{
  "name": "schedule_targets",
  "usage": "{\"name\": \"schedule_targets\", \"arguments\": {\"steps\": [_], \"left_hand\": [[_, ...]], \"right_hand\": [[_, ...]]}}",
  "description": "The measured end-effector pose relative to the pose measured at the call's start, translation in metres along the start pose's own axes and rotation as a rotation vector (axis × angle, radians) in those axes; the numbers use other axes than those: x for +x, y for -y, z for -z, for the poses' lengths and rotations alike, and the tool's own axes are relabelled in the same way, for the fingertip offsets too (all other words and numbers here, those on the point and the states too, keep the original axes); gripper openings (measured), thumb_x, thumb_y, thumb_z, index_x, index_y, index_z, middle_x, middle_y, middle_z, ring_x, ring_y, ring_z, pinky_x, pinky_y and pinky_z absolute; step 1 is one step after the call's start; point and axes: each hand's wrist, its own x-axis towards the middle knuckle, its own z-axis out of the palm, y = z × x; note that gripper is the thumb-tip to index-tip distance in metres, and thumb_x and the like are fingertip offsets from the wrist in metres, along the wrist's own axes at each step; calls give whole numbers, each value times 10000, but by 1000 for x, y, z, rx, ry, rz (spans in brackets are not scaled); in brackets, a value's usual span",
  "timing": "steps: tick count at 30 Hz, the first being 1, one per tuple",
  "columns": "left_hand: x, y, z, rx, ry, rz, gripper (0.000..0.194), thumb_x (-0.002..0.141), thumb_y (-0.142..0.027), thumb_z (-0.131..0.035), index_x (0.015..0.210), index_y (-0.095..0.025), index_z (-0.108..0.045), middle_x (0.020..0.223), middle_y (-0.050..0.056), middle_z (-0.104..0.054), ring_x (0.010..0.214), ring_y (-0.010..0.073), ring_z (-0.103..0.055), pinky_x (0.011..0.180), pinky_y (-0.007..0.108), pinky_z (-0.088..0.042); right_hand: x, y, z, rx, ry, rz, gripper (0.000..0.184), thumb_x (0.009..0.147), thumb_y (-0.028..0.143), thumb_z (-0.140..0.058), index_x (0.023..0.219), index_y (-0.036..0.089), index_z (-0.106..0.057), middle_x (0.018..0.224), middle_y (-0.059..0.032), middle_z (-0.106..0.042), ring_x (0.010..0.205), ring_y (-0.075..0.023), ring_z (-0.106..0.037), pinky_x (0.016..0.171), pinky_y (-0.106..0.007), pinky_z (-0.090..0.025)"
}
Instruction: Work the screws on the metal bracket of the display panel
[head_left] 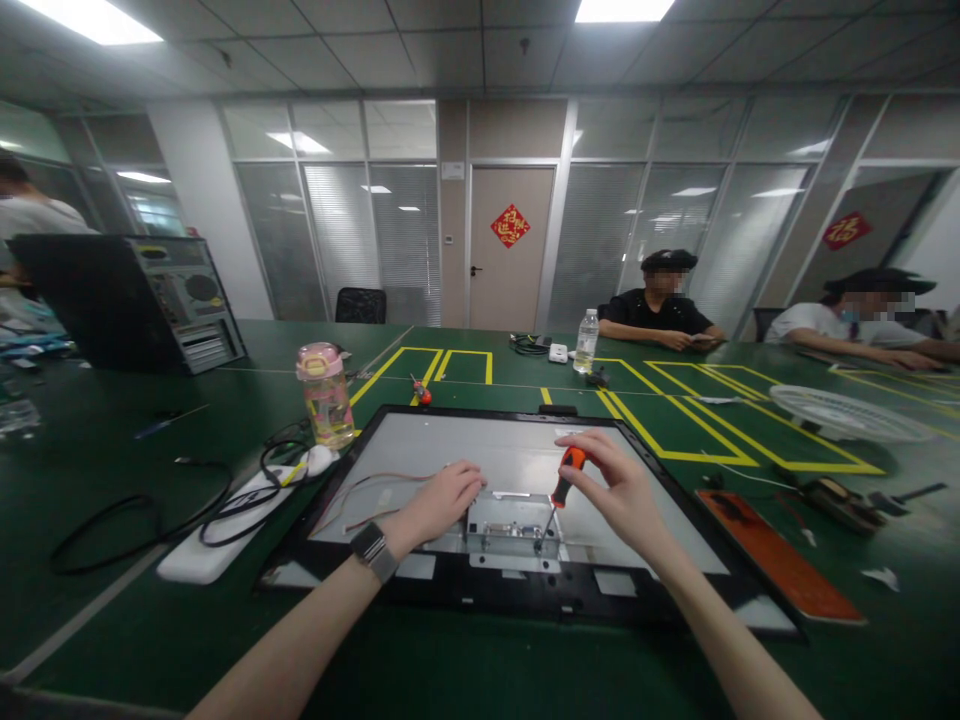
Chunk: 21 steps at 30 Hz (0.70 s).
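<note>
A flat display panel (382, 450) with a black frame lies face-down in front of me, its grey back up. Near its front edge sits a silver metal bracket (514, 545) with connectors. My left hand (442, 500), a watch on the wrist, is closed at the bracket's left end; the fingertips are partly hidden. My right hand (611, 490) grips a red-and-black screwdriver (568, 480) by its handle. The screwdriver is tilted, its tip down at the bracket's right part. Thin wires (360, 490) run across the panel's left side.
To the left are a power strip (225, 530) with black cables, a pink-lidded bottle (326, 395) and a computer case (135, 300). A red screwdriver (422, 392) lies behind the panel. Rightward are an orange-brown board (780, 555), a white round grille (847, 412) and two seated people.
</note>
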Motion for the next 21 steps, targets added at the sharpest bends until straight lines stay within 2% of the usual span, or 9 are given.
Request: {"name": "schedule_targets", "arguments": {"steps": [4, 8, 10, 13, 15, 17, 19, 21], "left_hand": [[1, 0, 0, 15, 11, 0, 330, 1004, -265, -344, 1088, -197, -656, 1188, 67, -613, 1092, 188, -565, 1011, 319, -425], [1, 1, 0, 10, 5, -5, 327, 1001, -256, -345, 1092, -195, -652, 1191, 69, -613, 1090, 189, -566, 1010, 325, -428], [0, 1, 0, 3, 1, -6, 324, 1001, -257, -349, 1089, -197, -655, 1187, 67, -614, 1085, 189, -567, 1006, 322, -429], [0, 0, 0, 4, 2, -6, 326, 1004, -260, -347, 1088, -200, -656, 1184, 63, -616, 1078, 188, -570, 1000, 317, -429], [0, -1, 0, 9, 3, -5, 329, 1006, -263, -342, 1090, -203, -655, 1188, 61, -615, 1079, 186, -570, 1001, 315, -427], [0, -1, 1, 13, 2, -4, 328, 1006, -263, -343, 1086, -204, -655, 1190, 58, -614, 1081, 184, -569, 1004, 313, -425], [0, -2, 1, 14, -1, -7, 324, 1004, -258, -347, 1082, -201, -655, 1186, 58, -614, 1081, 183, -568, 1004, 313, -424], [0, -3, 2, 12, 1, -9, 323, 1004, -252, -347, 1082, -192, -655, 1180, 62, -615, 1076, 184, -569, 997, 312, -429]], "right_hand": [[-2, 4, -4, 111, 79, -35, 298, 932, 377, -510, 1147, 255, -675, 1032, -84, -709, 934, -245, -681, 825, -407, -547], [-4, -2, -5, 55, -28, -25, 211, 834, 380, -659, 984, 252, -734, 907, -67, -698, 861, -235, -655, 775, -378, -541], [-4, -4, -5, 27, -62, -9, 193, 816, 380, -678, 944, 253, -746, 902, -68, -682, 872, -237, -638, 797, -381, -527], [-4, -4, -5, 160, 21, -49, 281, 908, 390, -540, 1080, 255, -716, 1056, -88, -690, 950, -246, -651, 845, -401, -523], [-4, -3, -5, 249, 70, -90, 303, 932, 374, -501, 1140, 258, -689, 1067, -85, -704, 946, -241, -665, 842, -403, -530], [-4, -3, -5, 238, 45, -98, 249, 895, 361, -578, 1083, 266, -711, 959, -65, -714, 882, -228, -664, 807, -382, -534], [-4, -4, -7, 173, -33, -67, 170, 824, 359, -679, 952, 267, -744, 857, -47, -680, 823, -216, -636, 763, -356, -528], [-5, -5, -7, 133, -78, -31, 157, 796, 385, -706, 875, 259, -756, 831, -46, -637, 808, -216, -613, 753, -355, -519]]}}
